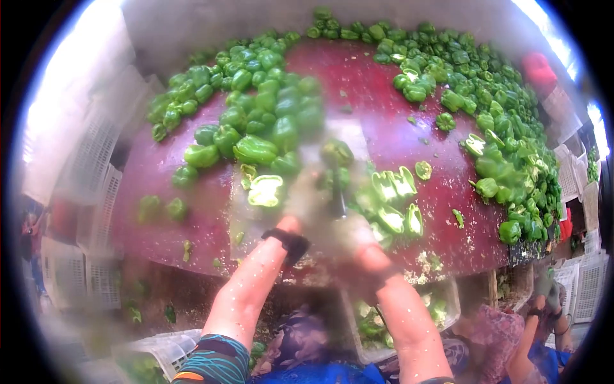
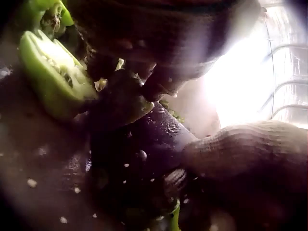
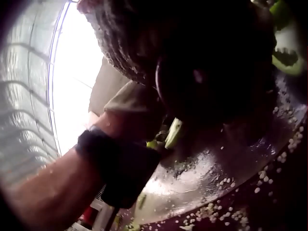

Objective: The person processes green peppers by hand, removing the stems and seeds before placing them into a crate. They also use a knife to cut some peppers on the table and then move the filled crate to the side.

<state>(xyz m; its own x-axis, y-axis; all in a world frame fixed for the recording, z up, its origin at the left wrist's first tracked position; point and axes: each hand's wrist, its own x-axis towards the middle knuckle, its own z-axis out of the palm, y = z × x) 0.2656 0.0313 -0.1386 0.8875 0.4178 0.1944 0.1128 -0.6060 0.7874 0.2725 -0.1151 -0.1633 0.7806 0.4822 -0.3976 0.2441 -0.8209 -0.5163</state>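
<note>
Tabletop (image 1: 441, 208): red, with the work seemingly part-way.
Right heap (image 1: 505, 166): some cut faces showed; probably the finished share.
Left heap (image 1: 256, 96): mostly whole peppers, apparently left to cut.
Near crate (image 1: 351, 329): held pale and green scraps.
Near-left basket (image 1: 184, 351): held something green, blurred.
Left hand (image 1: 302, 193): fingers bent, seemingly round a green pepper (image 1: 337, 152) mid-tabletop.
Right hand (image 1: 356, 232): curled firmly round a dark knife (image 1: 338, 192).
Cut halves (image 1: 391, 219): lay right of the knife.

White crates (image 1: 64, 272) beside a red bench (image 1: 320, 70).
They are stacked at the left; others are seen at the right, near a second person (image 1: 526, 339).
</note>
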